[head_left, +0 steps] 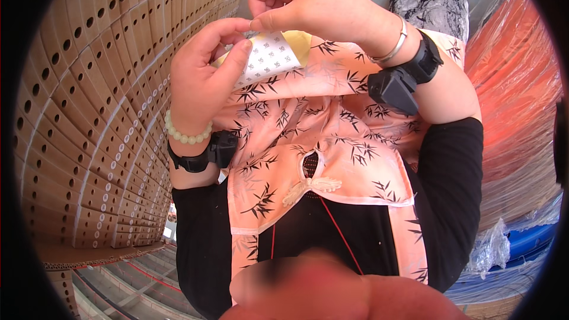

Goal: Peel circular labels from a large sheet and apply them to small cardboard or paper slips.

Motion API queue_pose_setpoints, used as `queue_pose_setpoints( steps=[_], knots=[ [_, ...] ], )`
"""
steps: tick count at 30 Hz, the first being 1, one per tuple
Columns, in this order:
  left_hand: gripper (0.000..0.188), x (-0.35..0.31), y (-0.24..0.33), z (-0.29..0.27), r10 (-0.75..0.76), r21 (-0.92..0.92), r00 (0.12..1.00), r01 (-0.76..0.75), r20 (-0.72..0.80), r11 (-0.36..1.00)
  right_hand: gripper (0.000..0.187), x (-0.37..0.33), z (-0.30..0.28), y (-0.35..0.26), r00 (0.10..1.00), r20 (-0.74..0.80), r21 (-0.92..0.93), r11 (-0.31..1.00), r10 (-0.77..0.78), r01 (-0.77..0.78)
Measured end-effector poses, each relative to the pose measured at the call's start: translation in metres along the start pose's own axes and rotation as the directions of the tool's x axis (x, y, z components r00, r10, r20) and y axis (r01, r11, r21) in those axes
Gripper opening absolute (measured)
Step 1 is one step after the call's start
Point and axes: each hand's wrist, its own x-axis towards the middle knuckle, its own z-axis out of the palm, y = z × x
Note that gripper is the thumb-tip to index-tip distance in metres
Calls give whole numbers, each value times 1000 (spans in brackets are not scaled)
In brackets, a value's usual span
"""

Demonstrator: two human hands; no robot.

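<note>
My left hand (204,68) pinches a small folded sheet (274,56) between thumb and fingers. It is white with a repeated grey print and has yellow parts at its right end and along its left edge, like a sticker sheet with backing. My right hand (305,3) is curled, its thumb and forefinger together right at the left fingertips, above the sheet's upper left corner. Whatever is pinched there is too small to make out. The sheet lies over the pink apron (326,118) with dark bamboo leaves.
Tall stacks of brown cardboard boxes (89,112) with round holes rise close on my left. At right stands a load of orange goods (515,95) in clear film, with a blue base (530,243) below. A person's patterned trouser leg (430,0) shows at the top.
</note>
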Motion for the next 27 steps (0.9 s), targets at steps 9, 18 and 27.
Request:
queue_pose_setpoints(
  steps=[9, 18, 27],
  knots=[
    [25, 0, 4, 1, -66, -75, 997, 68, 28, 995, 7, 0, -2, 0, 1000, 28, 10, 1000, 9, -10],
    [26, -1, 5, 0, -107, -24, 994, 108, 23, 994, 8, 6, -2, 13, 999, 32, 34, 999, -4, 3],
    [19, -6, 18, -3, 29, 229, 958, -98, 286, 969, 15, 73, -8, 137, 959, -173, 548, 831, 224, -96]
  ],
)
